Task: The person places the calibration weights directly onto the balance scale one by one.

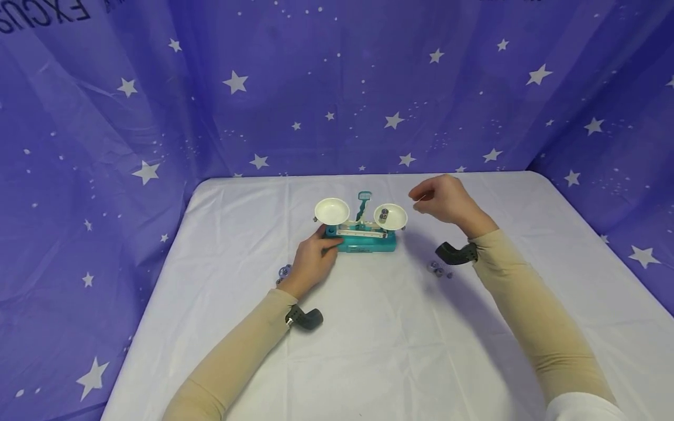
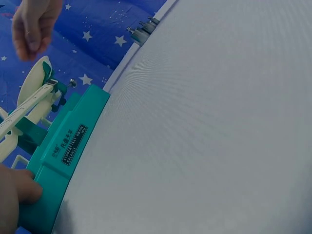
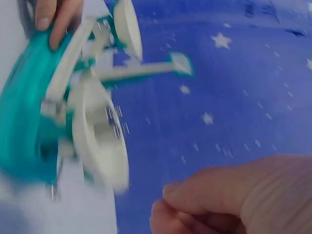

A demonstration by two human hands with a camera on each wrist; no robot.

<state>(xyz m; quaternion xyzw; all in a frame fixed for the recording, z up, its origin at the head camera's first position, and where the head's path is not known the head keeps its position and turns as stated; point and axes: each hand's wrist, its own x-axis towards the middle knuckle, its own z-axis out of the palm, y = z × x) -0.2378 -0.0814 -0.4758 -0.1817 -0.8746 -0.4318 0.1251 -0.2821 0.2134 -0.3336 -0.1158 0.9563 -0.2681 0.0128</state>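
A teal tray balance [image 1: 365, 242] stands on the table with two white pans. My left hand [image 1: 315, 260] grips the left end of its base; in the left wrist view the thumb [image 2: 30, 187] lies on the front face. The left pan [image 1: 332, 211] bears nothing visible. On the right pan [image 1: 399, 217] stand small metal weights [image 1: 384, 216]. My right hand [image 1: 444, 199] hovers right of that pan, apart from it. Its fingers are loosely bent, the thumb near the index finger, and nothing shows between them. The right wrist view is blurred around the balance.
Several metal weights [image 1: 438, 269] stand on the white table [image 1: 368, 339] right of the balance. More weights [image 1: 284, 272] sit beside my left wrist, partly hidden by it. A purple star-patterned curtain [image 1: 337, 88] hangs behind the table.
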